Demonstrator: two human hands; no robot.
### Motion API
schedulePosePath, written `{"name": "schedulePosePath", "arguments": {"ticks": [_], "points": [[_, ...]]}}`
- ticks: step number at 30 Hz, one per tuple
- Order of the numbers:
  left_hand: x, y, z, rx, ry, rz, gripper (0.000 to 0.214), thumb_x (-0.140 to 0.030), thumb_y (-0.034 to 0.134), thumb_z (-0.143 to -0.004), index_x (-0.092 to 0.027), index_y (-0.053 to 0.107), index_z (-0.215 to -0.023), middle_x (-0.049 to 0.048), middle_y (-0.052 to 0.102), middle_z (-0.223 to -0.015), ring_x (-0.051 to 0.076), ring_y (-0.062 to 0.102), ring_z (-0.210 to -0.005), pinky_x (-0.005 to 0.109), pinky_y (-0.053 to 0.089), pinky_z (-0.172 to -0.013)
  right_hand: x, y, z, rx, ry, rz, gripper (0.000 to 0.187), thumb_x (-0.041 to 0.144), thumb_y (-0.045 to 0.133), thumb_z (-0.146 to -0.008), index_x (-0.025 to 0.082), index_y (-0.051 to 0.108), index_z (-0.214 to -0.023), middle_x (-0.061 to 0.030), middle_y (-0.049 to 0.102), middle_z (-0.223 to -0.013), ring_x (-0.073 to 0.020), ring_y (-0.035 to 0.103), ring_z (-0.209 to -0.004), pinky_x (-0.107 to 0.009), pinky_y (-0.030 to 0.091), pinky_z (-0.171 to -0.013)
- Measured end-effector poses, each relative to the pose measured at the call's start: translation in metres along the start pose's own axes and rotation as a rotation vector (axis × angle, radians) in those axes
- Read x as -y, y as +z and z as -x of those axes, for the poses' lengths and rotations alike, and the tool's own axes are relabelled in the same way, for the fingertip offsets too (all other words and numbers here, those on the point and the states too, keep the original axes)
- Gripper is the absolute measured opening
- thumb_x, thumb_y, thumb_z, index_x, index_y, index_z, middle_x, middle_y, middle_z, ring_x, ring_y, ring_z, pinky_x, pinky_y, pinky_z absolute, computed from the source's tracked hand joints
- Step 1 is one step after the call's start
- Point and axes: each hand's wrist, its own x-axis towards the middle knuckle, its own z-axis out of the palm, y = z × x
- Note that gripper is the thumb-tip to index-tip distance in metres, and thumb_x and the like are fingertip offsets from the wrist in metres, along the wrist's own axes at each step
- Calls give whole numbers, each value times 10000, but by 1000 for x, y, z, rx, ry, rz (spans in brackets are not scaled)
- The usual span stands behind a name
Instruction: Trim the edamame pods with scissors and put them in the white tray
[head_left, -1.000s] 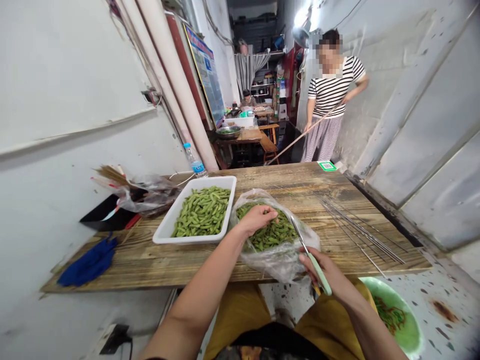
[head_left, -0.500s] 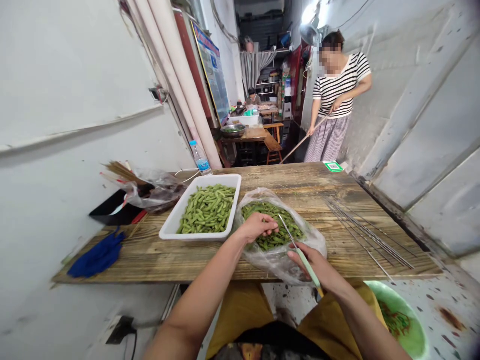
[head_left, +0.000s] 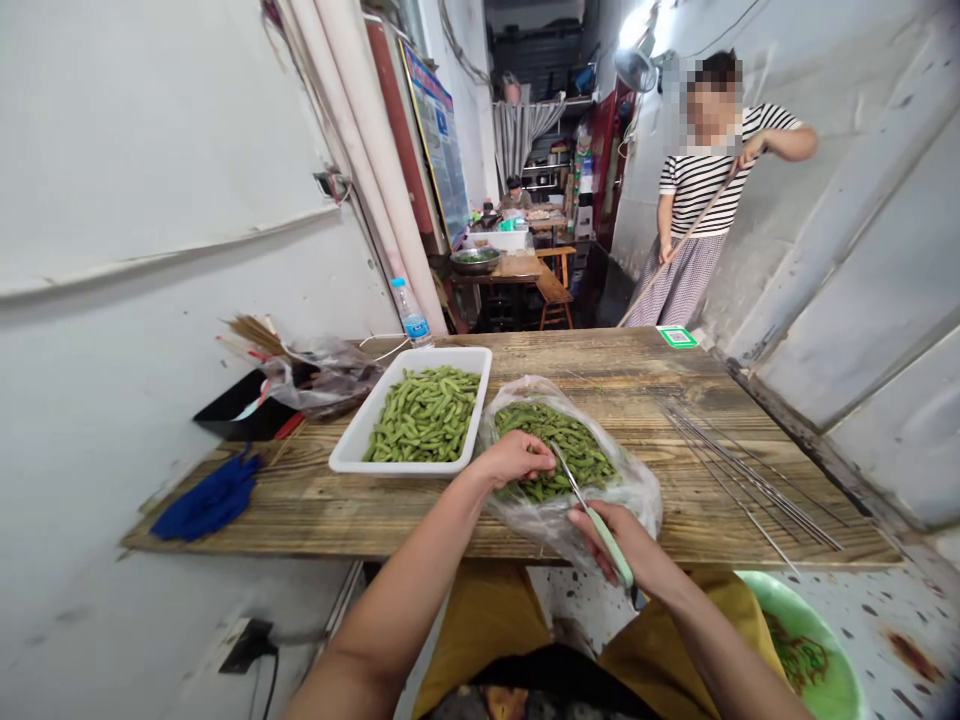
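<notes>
My left hand (head_left: 521, 458) is over the clear plastic bag (head_left: 637, 495), its fingers closed in a pinch. A green edamame pod (head_left: 553, 452) seems to be at the fingertips, mostly hidden by them. Wrapped round the pale green handle of a pair of scissors (head_left: 609, 545) is my right hand (head_left: 626, 535). The metal blades point up and left, their tips beside my left fingertips. Loose edamame pods (head_left: 585, 445) fill the open bag beneath both hands. To the left stands a white plastic tray (head_left: 336, 455) heaped with more pods.
Several metal skewers (head_left: 750, 470) lie at the right of the wooden table (head_left: 600, 360). A blue glove (head_left: 206, 500), black box (head_left: 240, 405) and water bottle (head_left: 412, 315) are leftward. A green basin (head_left: 840, 640) sits below right. Beyond the table, a person (head_left: 709, 190) holds a long pole.
The scissors' tips have come down to my left fingertips. My left hand stays over the bag. The person behind has shifted right with the pole, and the view has turned slightly.
</notes>
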Motion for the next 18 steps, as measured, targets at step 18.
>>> {"name": "schedulePosePath", "arguments": {"ticks": [18], "points": [[-2,27,3,-128,53,827,167,-30,702,-697,-106,554,-703,19,630,-615,79,623,-586,147,504,-562,-3,-4,13,-31,-65,-143,477,606,511,-826,190,511,-1059,52,473,-647,-88,443,-462,-212,383,-400]]}}
